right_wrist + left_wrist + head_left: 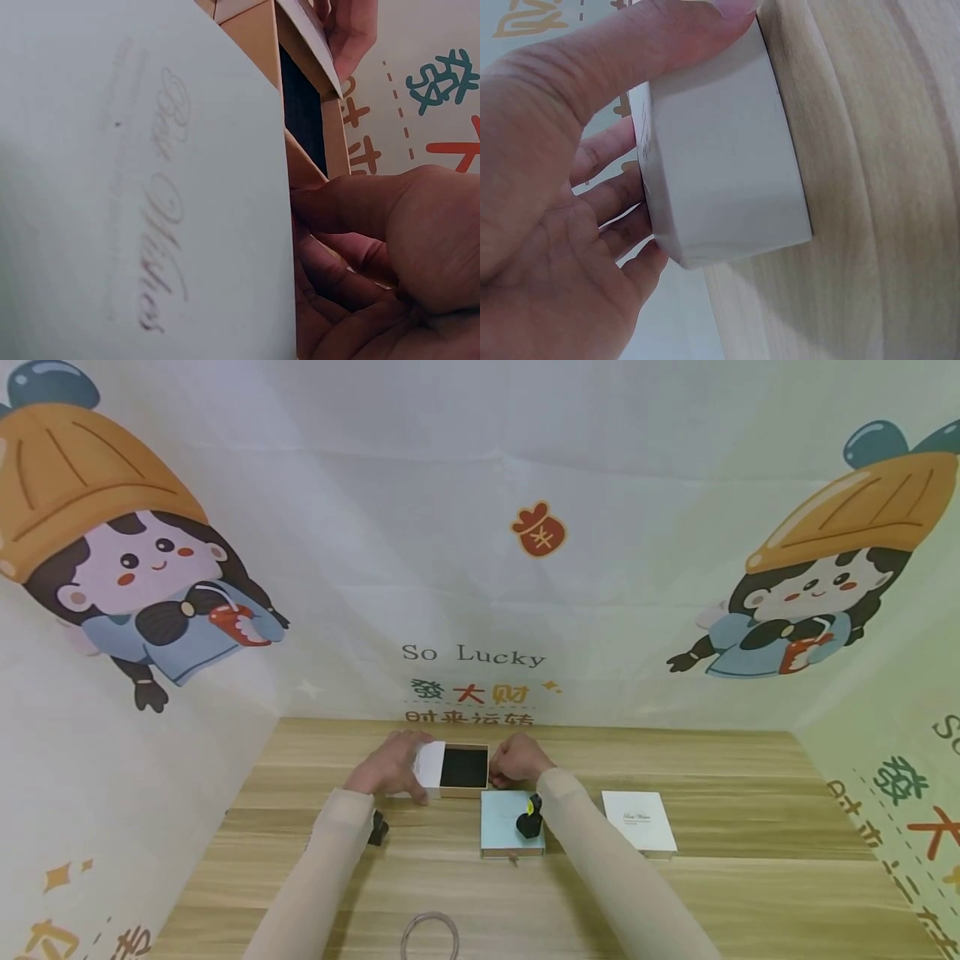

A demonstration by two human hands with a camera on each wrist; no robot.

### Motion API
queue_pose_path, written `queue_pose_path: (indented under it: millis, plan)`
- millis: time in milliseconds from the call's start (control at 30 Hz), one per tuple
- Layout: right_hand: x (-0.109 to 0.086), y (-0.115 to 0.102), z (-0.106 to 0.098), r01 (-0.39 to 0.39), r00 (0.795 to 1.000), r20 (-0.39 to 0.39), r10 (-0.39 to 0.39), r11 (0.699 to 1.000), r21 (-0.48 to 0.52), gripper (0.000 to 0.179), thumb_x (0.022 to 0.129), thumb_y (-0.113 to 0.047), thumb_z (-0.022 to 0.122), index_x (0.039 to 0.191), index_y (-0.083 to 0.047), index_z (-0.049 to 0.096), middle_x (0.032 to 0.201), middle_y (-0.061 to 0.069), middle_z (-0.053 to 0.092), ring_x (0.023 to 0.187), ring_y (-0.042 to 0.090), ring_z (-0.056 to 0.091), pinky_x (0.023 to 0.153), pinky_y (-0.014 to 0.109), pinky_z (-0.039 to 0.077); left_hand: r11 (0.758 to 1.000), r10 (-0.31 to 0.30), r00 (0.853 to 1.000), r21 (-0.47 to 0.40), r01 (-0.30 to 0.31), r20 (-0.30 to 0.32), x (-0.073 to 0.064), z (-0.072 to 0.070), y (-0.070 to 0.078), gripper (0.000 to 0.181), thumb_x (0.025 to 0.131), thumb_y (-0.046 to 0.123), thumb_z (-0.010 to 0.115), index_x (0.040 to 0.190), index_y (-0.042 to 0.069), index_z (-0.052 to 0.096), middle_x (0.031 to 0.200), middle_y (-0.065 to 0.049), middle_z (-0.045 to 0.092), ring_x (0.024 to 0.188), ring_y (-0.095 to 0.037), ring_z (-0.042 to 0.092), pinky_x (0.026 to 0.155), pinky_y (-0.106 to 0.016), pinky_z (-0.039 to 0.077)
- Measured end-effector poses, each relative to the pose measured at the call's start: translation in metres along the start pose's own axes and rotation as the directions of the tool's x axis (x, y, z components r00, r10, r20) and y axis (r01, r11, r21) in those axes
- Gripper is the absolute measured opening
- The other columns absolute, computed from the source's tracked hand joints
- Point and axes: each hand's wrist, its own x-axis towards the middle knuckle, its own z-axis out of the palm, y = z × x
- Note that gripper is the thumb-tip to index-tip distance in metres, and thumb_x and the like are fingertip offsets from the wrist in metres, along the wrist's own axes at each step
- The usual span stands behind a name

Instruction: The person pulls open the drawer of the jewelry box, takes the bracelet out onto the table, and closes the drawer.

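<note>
And here the left hand [386, 766] has the white cover [429, 768] of a small box in its grip, thumb along the near side, fingers at the far side, spread only as wide as the box; out of that cover, on the right, pokes a tan drawer [465, 792] with a dark lining [465, 767], partway out and facing up; over to the right hand [520, 760], fingers curled in tight, thumb closed against them, holding the drawer by its right end, the exact pinch point partly hidden; the whole box sits flat towards the back of the wooden table [337, 893], between the two hands; just in front, a pale blue box [500, 814], lid reading "Best Wishes"; off to the right, a white box [637, 818], lying apart; and down at the near edge, a clear ring [430, 916], partly cut off by the frame
</note>
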Motion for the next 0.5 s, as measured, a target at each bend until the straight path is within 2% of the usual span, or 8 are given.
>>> queue_pose_path:
  millis: [200,500]
  plan:
    - [0.0019,-0.002,0.0056,0.012,1.0,0.016,-0.012,1.0,0.016,0.018,0.091,0.002,0.063,0.077,0.001,0.074,0.066,0.003,0.069,0.055,0.009,0.063,0.055,0.023,0.058,1.0,-0.004,1.0,0.011,0.004,0.006,0.0004,0.001,-0.0016,0.106,0.057,0.014,0.098,0.15,0.013,0.048,0.152,-0.014,0.049,0.138,-0.034,0.044,0.113,-0.055,0.044]
    - [0.0032,-0.0087,0.0084,0.0,1.0,0.026,0.001,1.0,-0.012,0.019,0.09,0.002,0.062,0.076,-0.001,0.074,0.067,0.004,0.07,0.055,0.01,0.063,0.053,0.022,0.055,1.0,-0.003,1.0,0.003,0.003,0.007,0.0002,-0.0006,0.0004,0.106,0.057,0.014,0.098,0.149,0.013,0.048,0.151,-0.014,0.05,0.138,-0.034,0.045,0.113,-0.054,0.044]
